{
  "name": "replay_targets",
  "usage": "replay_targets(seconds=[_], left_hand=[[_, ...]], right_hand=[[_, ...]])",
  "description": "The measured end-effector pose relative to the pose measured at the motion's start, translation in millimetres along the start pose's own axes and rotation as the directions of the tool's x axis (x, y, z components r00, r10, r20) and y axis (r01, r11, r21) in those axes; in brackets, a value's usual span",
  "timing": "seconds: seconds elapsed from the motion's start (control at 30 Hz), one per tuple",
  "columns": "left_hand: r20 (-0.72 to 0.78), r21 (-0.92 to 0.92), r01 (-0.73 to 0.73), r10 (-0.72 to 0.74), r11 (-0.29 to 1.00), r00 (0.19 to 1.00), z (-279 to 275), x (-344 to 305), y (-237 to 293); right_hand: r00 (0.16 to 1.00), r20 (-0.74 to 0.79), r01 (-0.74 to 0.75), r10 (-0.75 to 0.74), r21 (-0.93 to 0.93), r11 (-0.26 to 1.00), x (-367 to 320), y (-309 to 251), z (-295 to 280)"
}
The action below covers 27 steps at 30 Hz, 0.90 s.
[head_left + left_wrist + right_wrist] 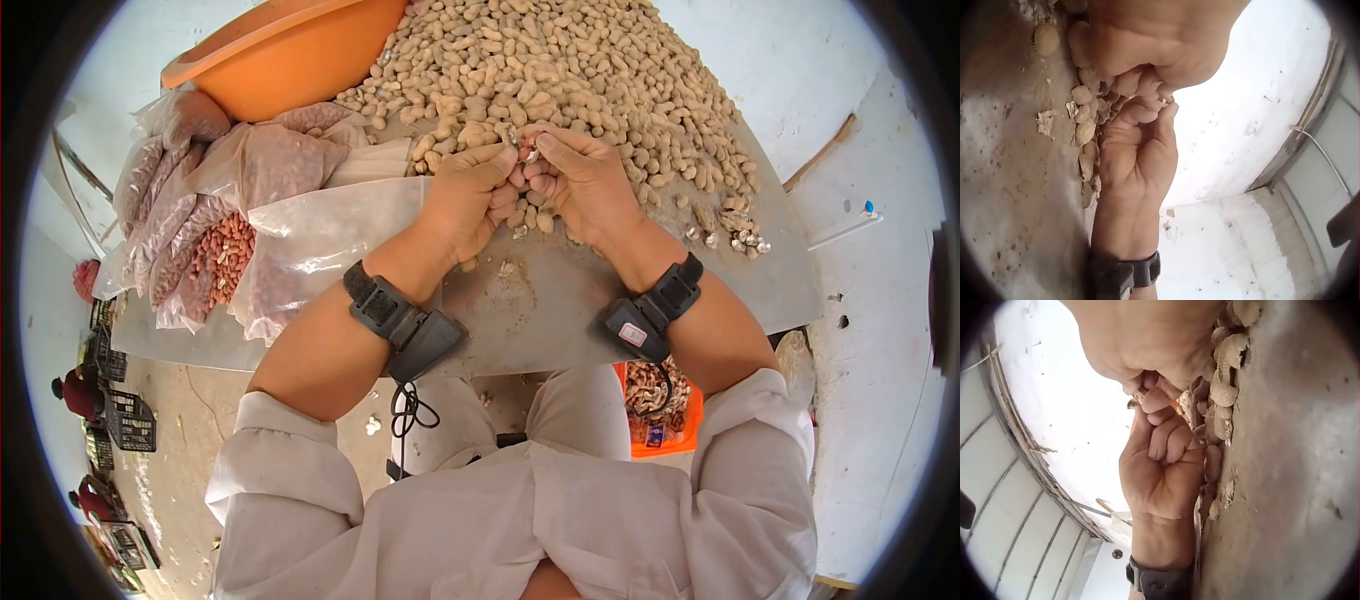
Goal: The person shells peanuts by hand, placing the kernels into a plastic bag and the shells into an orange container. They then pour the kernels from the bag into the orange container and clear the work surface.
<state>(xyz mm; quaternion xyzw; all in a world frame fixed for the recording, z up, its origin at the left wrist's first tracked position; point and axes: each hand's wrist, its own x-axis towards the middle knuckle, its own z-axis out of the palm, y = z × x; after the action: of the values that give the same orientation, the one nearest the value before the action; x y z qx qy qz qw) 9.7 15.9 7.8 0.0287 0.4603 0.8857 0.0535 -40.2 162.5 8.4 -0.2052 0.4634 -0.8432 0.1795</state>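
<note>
At the front edge of a peanut heap (560, 70), both hands meet over a peanut (528, 155) with its shell broken open, pale inside and a reddish bit showing. My left hand (468, 200) pinches one side of it between thumb and forefinger. The right hand (590, 190) pinches the other side, its thumb along the top. In the left wrist view the right hand (1138, 156) has its fingers curled in at the shell. The right wrist view shows the left hand (1163, 456) with fingers folded toward the palm. Fingertips hide most of the peanut.
An orange basin (290, 60) stands at the back left. Plastic bags (270, 165) of red kernels lie on the grey table (500, 320), beside a clear bag (330, 230). Shell pieces (745, 240) lie to the right. An orange crate (690, 435) of shells sits below the table edge.
</note>
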Motion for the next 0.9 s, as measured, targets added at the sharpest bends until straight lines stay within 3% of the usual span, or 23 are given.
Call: replay_targets(seconds=[0.2, 0.4, 0.7, 0.8, 0.9], left_hand=[[0.029, -0.202, 0.079, -0.075, 0.976, 0.997, -9.6, 5.1, -1.0], [0.035, -0.226, 0.07, -0.064, 0.972, 0.997, -10.7, 5.3, -0.7], [0.063, -0.021, -0.06, 0.062, 0.998, 0.996, -8.8, 4.6, -0.7], [0.028, 0.277, -0.108, 0.104, 0.955, 0.994, -2.4, 0.8, -0.4], [0.013, 0.33, -0.126, 0.129, 0.936, 0.992, -0.2, 3.8, -6.9]], right_hand=[[1.0, 0.006, 0.004, -0.004, -0.065, 0.998, -1.8, -2.2, 3.9], [0.999, 0.043, 0.013, -0.01, -0.061, 0.998, -0.7, -0.4, 2.0], [0.996, 0.089, -0.019, 0.016, 0.038, 0.999, -1.4, -0.9, 0.0], [0.996, 0.093, -0.021, 0.02, 0.01, 1.0, 0.0, 3.1, -2.7], [0.996, 0.087, -0.027, 0.034, -0.083, 0.996, 2.7, -0.5, -9.0]])
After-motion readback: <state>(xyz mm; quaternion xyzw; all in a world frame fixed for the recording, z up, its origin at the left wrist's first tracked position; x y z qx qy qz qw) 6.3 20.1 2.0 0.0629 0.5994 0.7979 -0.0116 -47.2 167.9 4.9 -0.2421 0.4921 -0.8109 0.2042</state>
